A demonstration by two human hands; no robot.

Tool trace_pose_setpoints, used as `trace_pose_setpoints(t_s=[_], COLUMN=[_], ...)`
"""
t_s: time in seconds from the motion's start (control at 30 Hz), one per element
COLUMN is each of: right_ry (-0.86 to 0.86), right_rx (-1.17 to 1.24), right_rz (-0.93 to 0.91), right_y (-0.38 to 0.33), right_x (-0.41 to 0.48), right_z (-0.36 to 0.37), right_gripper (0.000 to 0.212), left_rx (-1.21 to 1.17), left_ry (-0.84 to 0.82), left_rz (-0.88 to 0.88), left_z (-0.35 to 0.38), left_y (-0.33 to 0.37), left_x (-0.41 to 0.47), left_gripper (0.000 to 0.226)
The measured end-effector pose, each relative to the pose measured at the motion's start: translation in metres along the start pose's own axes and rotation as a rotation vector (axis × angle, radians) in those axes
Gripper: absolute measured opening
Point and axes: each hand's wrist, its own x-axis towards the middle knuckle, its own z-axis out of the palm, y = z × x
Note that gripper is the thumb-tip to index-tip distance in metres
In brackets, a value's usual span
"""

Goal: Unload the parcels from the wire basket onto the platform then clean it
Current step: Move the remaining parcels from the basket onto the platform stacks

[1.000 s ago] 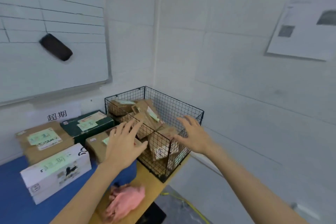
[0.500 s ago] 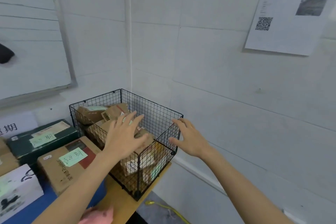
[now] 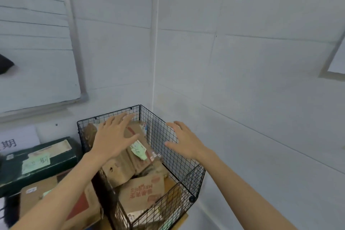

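Cardboard parcels (image 3: 138, 157) lie heaped in the wire basket (image 3: 179, 168). Left hand (image 3: 113, 140) hovers directly above the topmost one, fingers (image 3: 115, 123) spread, holding nothing; right hand (image 3: 183, 140) (equally spread) sits over the right mesh wall. Left judged the nearer hand

One wire basket (image 3: 158, 132) holds at least four brown parcels (image 3: 141, 190), jumbled too much for a surer count. Beside it lie two more boxes: one green box (image 3: 46, 160) and one brown box (image 3: 31, 201). Two hands show: left hand (image 3: 113, 140), right hand (image 3: 183, 142).
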Motion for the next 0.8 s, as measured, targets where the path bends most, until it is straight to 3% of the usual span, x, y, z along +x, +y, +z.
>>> trace_pose_setpoints(t_s=[0.4,0.8], right_ry=[-0.226,-0.345], right_rx=[0.080,0.263], right_rz=[-0.114,-0.171], right_y=[0.045,0.070], right_x=[0.125,0.201], right_z=[0.074,0.127], right_gripper=[0.079,0.085], left_rx=[0.085,0.092], left_ry=[-0.090,-0.064], left_rz=[-0.278,-0.533], left_z=[0.057,0.102], left_y=[-0.022,-0.013], left_x=[0.031,0.053], left_gripper=[0.102,0.075])
